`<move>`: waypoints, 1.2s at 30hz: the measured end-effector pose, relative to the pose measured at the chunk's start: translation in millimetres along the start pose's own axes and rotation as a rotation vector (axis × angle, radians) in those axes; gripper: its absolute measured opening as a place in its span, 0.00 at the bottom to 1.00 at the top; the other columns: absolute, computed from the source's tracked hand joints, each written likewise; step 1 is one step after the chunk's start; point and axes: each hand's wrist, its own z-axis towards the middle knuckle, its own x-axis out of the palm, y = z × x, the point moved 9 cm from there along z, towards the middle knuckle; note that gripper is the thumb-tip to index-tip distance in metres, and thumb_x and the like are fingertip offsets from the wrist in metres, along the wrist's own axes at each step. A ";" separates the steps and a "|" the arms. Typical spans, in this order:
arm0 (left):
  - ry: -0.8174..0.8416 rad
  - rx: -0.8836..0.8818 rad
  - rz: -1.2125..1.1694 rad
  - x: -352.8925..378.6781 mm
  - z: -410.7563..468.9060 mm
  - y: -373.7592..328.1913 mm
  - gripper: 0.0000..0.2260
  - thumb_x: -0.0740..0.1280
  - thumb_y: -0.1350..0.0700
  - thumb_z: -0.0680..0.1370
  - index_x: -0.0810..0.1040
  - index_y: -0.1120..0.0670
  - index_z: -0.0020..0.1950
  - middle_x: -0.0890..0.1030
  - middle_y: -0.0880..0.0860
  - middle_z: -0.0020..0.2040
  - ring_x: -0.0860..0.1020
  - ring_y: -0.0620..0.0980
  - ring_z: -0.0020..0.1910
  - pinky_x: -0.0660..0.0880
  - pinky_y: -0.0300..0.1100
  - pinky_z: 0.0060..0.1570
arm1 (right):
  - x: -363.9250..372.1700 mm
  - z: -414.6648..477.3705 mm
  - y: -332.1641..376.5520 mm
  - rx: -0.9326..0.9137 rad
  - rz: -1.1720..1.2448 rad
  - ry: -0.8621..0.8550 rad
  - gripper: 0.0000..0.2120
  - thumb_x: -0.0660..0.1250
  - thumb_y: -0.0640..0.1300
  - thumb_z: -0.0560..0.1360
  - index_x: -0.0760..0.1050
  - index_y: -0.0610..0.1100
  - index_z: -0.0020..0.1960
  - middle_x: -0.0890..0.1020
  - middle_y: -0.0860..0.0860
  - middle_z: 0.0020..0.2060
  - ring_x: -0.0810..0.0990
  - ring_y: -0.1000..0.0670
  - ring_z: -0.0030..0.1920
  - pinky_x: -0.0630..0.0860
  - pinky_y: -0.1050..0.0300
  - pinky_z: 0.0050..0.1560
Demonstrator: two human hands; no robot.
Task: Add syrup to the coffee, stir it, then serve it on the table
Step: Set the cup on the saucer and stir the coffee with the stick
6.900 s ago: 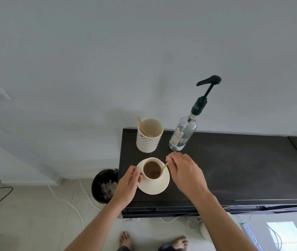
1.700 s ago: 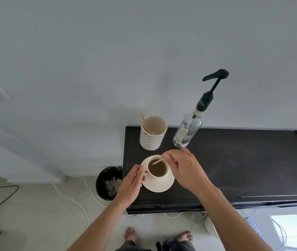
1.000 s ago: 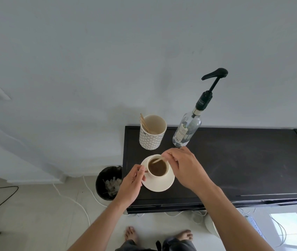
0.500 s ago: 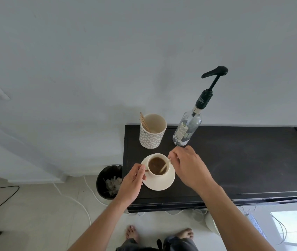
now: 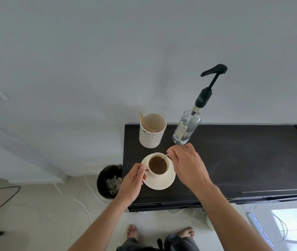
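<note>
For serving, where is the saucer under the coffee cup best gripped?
Grip the saucer by its bare near rim, from the person's side: it juts past the cup there, while the left hand and right hand crowd the sides.

Syrup bottle [image 5: 187, 128]: white paper label on clear glass body, dense small print, too small to read. Black pump collar [image 5: 202, 98] above bottle neck: one line of pale capital lettering running along collar, letters blurred, word not legible with certainty. Patterned cup [image 5: 152, 131] holding wooden sticks: geometric diamond pattern only, no text. Coffee cup [image 5: 157, 165], saucer [image 5: 162, 182], dark surface [image 5: 243, 156]: no visible lettering.
</note>
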 end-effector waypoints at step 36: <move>0.011 -0.008 -0.001 -0.9 -0.4 -2.6 0.16 0.57 0.41 0.91 0.80 0.48 0.60 0.82 0.45 0.42 0.79 0.38 0.40 0.78 0.29 0.47 | 4.3 -2.1 12.3 -0.039 -0.087 0.025 0.13 0.61 0.54 0.90 0.82 0.51 0.61 0.87 0.55 0.54 0.81 0.53 0.56 0.80 0.48 0.61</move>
